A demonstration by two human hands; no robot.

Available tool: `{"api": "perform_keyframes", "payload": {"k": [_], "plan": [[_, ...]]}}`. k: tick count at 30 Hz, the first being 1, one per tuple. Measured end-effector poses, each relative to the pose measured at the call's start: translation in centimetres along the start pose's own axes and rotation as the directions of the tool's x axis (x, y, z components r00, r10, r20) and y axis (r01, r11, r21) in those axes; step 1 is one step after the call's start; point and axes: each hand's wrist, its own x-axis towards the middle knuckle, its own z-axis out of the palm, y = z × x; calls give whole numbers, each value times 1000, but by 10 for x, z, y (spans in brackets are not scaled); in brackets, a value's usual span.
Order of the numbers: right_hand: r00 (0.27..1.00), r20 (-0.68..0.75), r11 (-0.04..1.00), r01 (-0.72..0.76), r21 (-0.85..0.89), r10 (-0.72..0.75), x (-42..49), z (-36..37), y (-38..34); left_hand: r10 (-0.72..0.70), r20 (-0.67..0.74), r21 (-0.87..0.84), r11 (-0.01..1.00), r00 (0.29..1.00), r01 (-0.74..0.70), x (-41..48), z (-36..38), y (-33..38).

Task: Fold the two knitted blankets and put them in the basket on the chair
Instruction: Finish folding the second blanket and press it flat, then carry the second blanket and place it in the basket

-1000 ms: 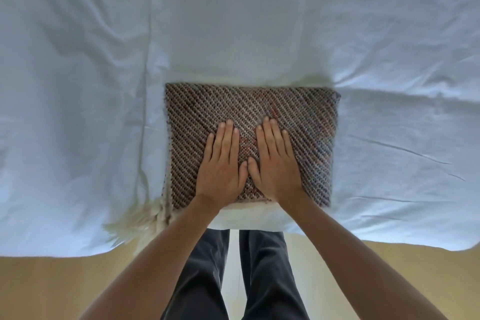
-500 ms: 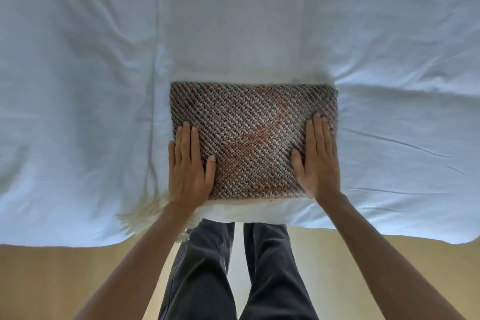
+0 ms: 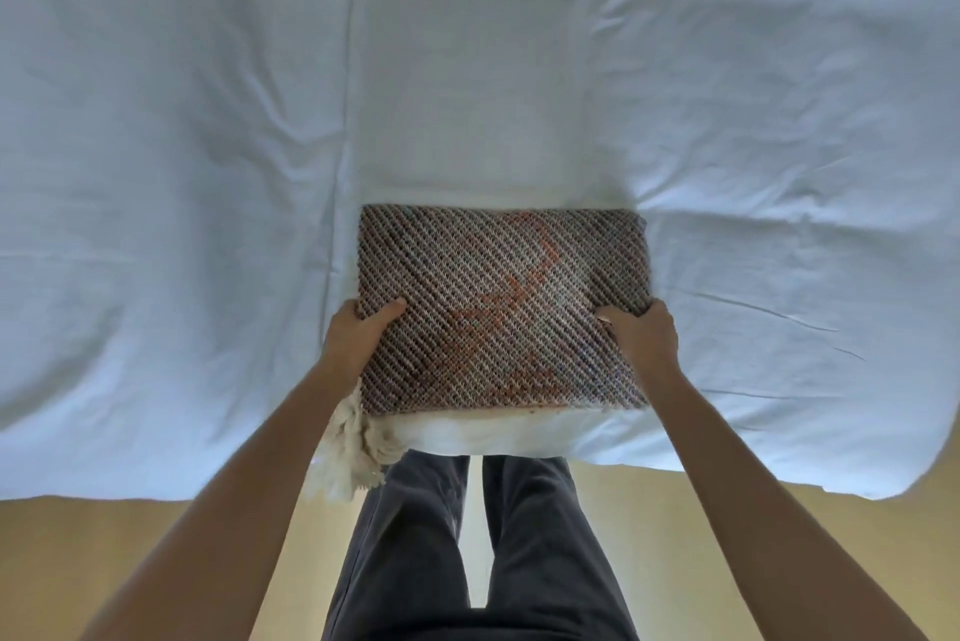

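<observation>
Gripped both sides: left hand (image 3: 358, 336) clamped on left edge of folded brown knitted blanket (image 3: 501, 310), thumb on top; right hand (image 3: 644, 336) same on right edge. Sits on folded white blanket (image 3: 483, 435) w/ cream fringe (image 3: 350, 453) hanging at near left, at near edge of white-sheeted bed (image 3: 208, 172).

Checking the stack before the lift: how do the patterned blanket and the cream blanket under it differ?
The patterned blanket lies on top, fully visible; the cream blanket shows only at the near edge. The patterned one is diagonally striped brown with orange; the cream is plain, with tassels hanging off the bed. Both look folded.
</observation>
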Motion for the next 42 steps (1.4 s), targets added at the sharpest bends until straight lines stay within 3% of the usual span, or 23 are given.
{"api": "perform_keyframes", "payload": {"k": [3,6,11,20,27,31,36,42], "plan": [[986,161,993,-68,92,53,-1,-11,-7,1,94,-41,999,996,3,-6,-6,0],[977,214,990,-39,133,10,-18,-19,-15,19,111,-54,998,994,-13,-22,-7,5],[968,244,984,15,180,-59,-68,-32,-33,68,188,-147,988,980,-41,-62,-24,20],[927,284,947,166,276,-245,-169,-61,-76,171,190,-338,936,967,-99,-143,-121,24],[836,410,931,312,191,-365,-212,-49,-107,252,42,-403,890,967,-214,-209,-157,-16],[757,526,909,408,84,-388,-218,-42,-119,210,-116,-455,857,971,-240,-239,-148,-55],[591,696,825,565,5,-408,-235,-38,-124,85,-315,-644,712,945,-279,-287,-113,-105],[450,794,628,770,-113,-408,-270,-18,-107,-50,-425,-774,538,904,-334,-342,-73,-173]]}}
